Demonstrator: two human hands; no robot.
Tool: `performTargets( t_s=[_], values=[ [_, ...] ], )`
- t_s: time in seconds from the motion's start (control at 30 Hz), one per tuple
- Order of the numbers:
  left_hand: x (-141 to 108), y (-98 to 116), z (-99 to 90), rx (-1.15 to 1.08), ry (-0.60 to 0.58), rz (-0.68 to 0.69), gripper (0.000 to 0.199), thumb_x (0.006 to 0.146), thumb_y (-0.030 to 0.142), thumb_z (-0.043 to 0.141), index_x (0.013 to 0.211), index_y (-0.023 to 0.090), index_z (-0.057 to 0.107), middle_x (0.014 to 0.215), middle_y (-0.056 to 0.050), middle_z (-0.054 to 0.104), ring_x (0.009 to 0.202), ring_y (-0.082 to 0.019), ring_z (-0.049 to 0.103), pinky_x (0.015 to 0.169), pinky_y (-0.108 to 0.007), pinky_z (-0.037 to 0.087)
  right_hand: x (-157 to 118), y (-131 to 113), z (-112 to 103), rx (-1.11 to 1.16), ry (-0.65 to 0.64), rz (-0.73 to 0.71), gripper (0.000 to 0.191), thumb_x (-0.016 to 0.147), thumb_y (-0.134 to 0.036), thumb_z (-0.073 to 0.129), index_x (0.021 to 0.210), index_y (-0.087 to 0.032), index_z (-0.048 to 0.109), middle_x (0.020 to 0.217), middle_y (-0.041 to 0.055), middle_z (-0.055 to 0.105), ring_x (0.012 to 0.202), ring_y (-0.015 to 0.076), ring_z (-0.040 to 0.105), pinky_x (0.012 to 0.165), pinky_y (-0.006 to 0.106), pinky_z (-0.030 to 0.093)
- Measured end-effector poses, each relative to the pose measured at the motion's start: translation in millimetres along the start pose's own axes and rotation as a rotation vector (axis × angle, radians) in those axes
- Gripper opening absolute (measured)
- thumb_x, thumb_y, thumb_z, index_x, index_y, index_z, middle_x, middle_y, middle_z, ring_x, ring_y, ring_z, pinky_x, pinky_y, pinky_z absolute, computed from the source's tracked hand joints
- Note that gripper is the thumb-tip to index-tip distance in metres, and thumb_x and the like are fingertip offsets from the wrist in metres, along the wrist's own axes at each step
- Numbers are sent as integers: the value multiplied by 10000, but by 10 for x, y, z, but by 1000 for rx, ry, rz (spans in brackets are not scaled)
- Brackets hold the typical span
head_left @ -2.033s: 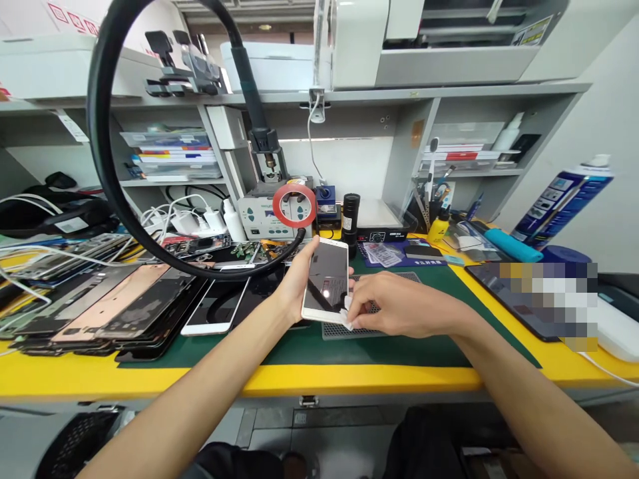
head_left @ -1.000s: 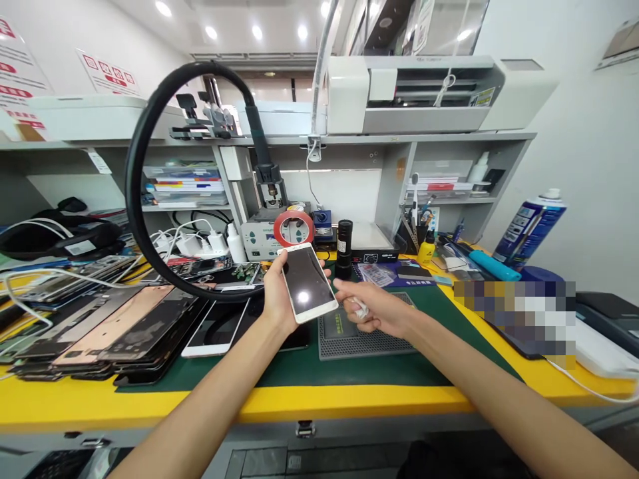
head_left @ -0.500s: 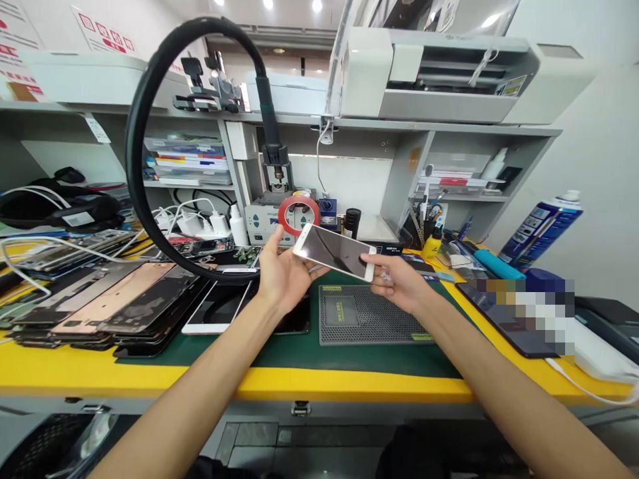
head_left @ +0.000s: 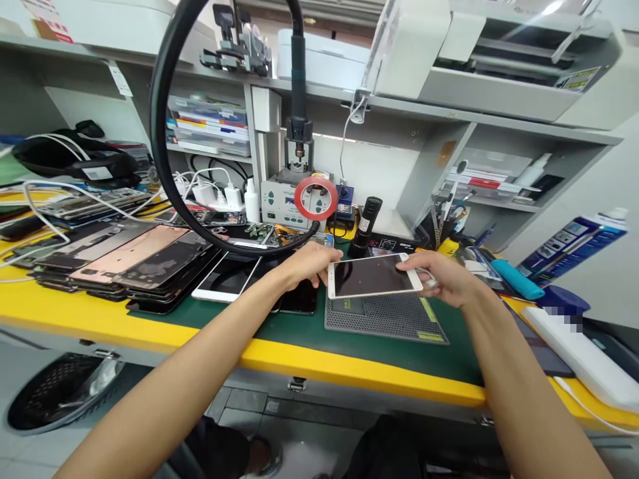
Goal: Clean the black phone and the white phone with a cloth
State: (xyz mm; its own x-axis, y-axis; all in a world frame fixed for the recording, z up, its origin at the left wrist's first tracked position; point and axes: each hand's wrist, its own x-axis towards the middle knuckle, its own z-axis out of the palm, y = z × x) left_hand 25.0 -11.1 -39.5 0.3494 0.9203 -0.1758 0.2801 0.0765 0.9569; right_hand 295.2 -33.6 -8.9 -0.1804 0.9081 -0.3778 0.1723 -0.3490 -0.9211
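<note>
A white-framed phone (head_left: 372, 275) with a dark screen is held above the grey perforated mat (head_left: 394, 319). My right hand (head_left: 442, 276) grips its right end, thumb on the screen, fingers beneath, with something small and white at the fingers. My left hand (head_left: 310, 263) is at the phone's left end, its fingers bent; whether they touch the phone's edge cannot be made out. Below and left of that hand, a dark phone (head_left: 299, 299) lies on the green mat (head_left: 279, 339), beside a white phone (head_left: 227, 276).
Stacked phone screens (head_left: 120, 256) lie at the left. A black flexible arm (head_left: 157, 133) loops over the bench by a red ring (head_left: 315, 198). Behind the held phone stands a black cylinder (head_left: 367, 223). A white box-like device (head_left: 582, 356) is at the right.
The view has shifted and tilted. The phone has turned nearly level and moved off my left palm, toward the right. My left hand has turned over, palm down, while my right hand keeps its grip.
</note>
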Motion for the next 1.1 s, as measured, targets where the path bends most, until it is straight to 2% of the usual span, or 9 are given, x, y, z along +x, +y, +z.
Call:
performTargets(
  t_s=[0.13,0.23,0.37,0.8,0.93,1.1],
  values=[
    [-27,-34,5,261,-73,138,442,814,606,587,713,178,631,566,-32,588,474,-138,481,419,-248,357,32,46,-39,-62,20,21,395,597,-262,731,509,-202,351,439,-81,268,379,39,212,372,202,85],
    [-36,-51,-8,386,-88,217,461,824,617,560,713,181,664,569,-2,537,489,-126,445,436,-255,292,32,60,-51,-148,-54,38,392,594,-256,711,498,-201,335,451,-79,266,392,35,194,392,213,74],
    [-35,-58,-20,495,-83,313,428,818,572,576,698,181,701,640,3,553,598,-136,471,529,-267,314,24,58,-47,-268,-130,52,397,602,-249,713,521,-203,327,485,-85,257,430,35,156,418,222,73],
    [-56,-17,-4,554,-50,339,370,814,502,572,678,178,686,673,6,612,669,-152,538,592,-267,373,32,49,-125,-694,-297,23,314,778,-452,724,724,-188,562,535,-79,263,486,81,186,445,258,98],
    [-56,-13,9,622,-45,342,345,813,482,579,687,183,698,706,-7,670,669,-161,574,582,-271,376,7,9,-91,-772,-247,-17,327,775,-482,741,859,-184,635,561,-63,376,472,77,218,432,260,123],
    [-54,-15,33,747,-20,345,337,815,482,583,746,193,740,754,-20,720,683,-173,623,597,-274,395,11,20,-94,-823,-173,-36,475,710,-497,788,1049,-190,661,633,-40,465,517,101,340,442,252,209]
  ],
)
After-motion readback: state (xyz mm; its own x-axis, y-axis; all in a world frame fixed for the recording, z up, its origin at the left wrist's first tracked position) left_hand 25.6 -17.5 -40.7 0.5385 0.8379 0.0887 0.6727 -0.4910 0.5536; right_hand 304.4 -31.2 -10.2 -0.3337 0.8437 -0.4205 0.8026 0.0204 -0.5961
